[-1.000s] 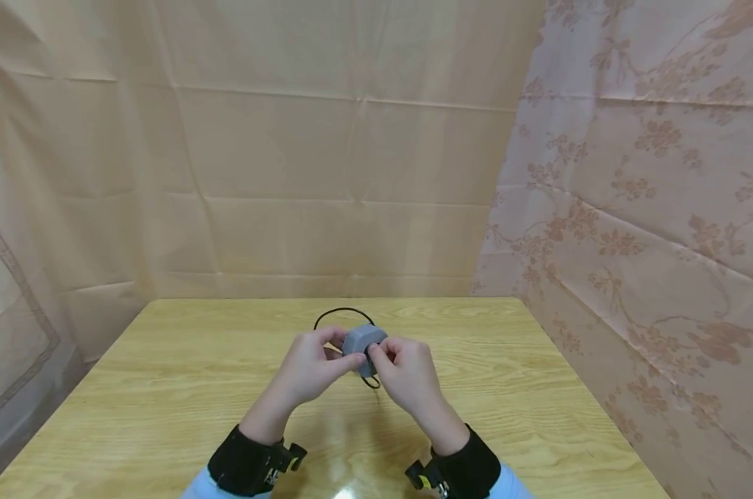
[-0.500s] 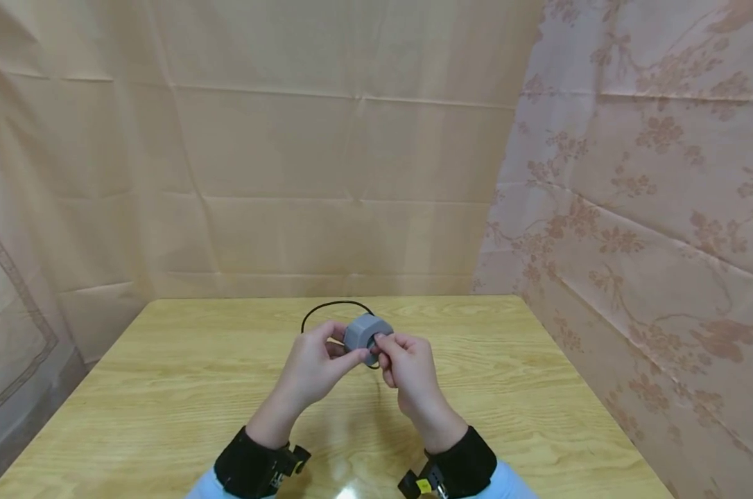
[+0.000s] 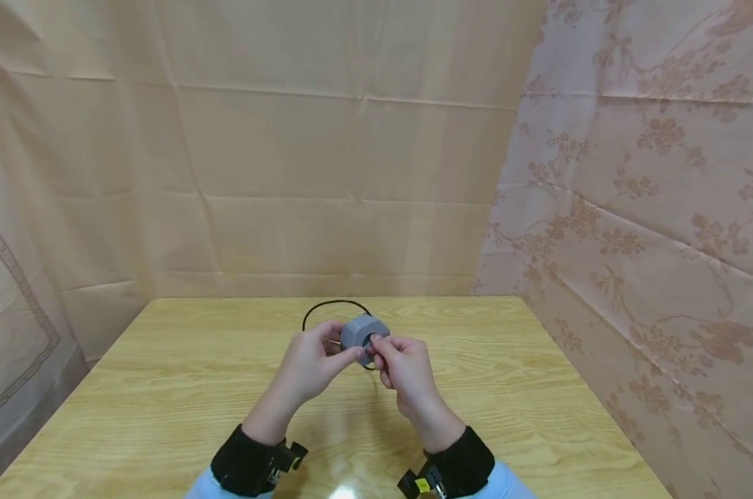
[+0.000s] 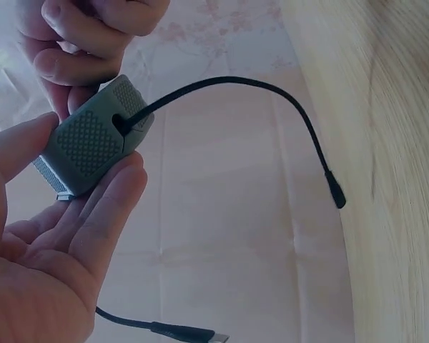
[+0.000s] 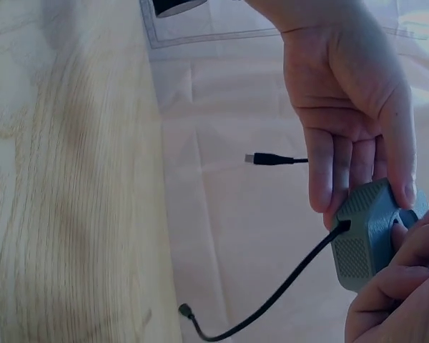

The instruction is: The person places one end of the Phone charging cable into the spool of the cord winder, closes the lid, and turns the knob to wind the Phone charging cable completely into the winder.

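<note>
A grey, many-sided cable winder (image 3: pixel 355 330) with textured sides is held up over the table. My left hand (image 3: pixel 312 364) grips it between thumb and fingers from the left. My right hand (image 3: pixel 409 371) has its thumb and index finger pinched at the round opening in the winder's face; the fingertips hide what lies inside. A black charging cable (image 4: pixel 254 82) comes out of a slot in the winder's side and curves to a dark plug end (image 4: pixel 335 191). The other end, a USB plug (image 5: pixel 269 158) with a metal tip, hangs beyond the left hand.
The wood-grained table (image 3: pixel 195 388) spreads beneath both hands. Behind it hangs a beige cloth (image 3: pixel 277 152), and a flowered cloth (image 3: pixel 638 208) hangs along the right side. Each wrist wears a black strap (image 3: pixel 249 459) with a small camera.
The winder has risen slightly, and the cable loop behind it spreads wider to the left. The lower loop beneath it has shortened. My right fingers have shifted within the opening.
</note>
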The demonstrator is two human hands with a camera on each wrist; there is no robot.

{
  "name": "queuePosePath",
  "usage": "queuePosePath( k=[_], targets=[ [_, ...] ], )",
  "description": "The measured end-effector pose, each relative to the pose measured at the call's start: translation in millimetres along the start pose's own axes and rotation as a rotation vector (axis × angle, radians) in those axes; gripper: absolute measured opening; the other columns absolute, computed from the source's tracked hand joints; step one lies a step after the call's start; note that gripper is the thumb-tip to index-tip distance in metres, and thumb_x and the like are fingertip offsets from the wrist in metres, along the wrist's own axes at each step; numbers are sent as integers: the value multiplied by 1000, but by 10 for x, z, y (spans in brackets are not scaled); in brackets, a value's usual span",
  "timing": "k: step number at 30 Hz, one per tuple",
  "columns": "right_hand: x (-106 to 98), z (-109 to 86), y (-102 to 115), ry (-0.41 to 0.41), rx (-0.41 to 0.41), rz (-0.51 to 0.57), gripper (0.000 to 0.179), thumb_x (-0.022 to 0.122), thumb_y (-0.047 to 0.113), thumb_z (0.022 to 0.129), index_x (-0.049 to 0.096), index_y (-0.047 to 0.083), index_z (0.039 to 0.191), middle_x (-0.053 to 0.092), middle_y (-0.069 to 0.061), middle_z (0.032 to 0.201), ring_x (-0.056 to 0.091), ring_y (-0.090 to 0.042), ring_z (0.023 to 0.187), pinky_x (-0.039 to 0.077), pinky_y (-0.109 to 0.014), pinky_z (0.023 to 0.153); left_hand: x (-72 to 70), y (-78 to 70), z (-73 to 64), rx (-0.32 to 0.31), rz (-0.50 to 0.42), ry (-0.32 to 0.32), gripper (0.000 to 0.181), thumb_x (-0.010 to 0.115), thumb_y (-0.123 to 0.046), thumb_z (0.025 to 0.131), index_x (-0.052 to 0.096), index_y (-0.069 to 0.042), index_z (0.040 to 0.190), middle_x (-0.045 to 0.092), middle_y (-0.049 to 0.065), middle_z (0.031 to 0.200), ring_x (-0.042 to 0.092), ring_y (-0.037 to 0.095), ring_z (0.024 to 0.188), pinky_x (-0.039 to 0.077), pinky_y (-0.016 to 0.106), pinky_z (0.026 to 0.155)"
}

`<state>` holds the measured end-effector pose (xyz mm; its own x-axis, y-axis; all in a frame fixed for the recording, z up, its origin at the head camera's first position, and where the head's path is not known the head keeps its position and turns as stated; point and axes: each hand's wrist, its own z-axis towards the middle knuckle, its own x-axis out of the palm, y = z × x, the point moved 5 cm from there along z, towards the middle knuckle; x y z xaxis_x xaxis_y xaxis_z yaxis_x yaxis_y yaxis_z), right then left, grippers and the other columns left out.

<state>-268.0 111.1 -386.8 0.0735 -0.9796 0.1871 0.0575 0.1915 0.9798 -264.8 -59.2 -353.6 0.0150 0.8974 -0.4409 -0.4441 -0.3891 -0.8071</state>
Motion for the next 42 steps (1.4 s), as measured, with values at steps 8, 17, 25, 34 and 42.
queuePosePath(
  k=[8,17,25,34,42],
  targets=[
    [6,6,7,54,-29,-78,34,68,24,100,72,-7,89,56,-4,63,40,-10,46,36,-19,43,-67,39,7,10,28,-26,37,82,-16,88,70,-2,120,75,5,96,72,15,79,60,33,70],
    [-213,59,209,-45,-134,-26,27,69,21,100,72,-3,90,53,-4,64,43,-10,49,36,-20,45,-213,55,29,-8,15,-19,36,83,-20,87,72,-2,117,72,5,93,67,16,76,58,30,66],
    [-436,31,491,-114,-343,-27,19,69,18,100,71,0,92,57,-8,69,51,-15,58,42,-23,53,-262,67,42,-36,-7,13,35,82,-22,88,72,-3,115,70,5,90,65,17,76,55,29,65],
    [-518,-74,738,-134,-608,-267,13,68,13,100,73,1,98,65,-14,80,58,-22,64,51,-26,58,-270,75,34,-42,-28,38,32,82,-20,89,72,-1,112,71,6,91,65,18,76,57,29,65],
    [-430,-211,905,-119,-953,-564,12,74,1,91,75,4,103,72,-9,95,66,-19,84,55,-29,68,-251,70,29,-64,-40,61,32,81,-20,89,72,0,113,71,7,90,65,19,77,57,29,66]
  ],
)
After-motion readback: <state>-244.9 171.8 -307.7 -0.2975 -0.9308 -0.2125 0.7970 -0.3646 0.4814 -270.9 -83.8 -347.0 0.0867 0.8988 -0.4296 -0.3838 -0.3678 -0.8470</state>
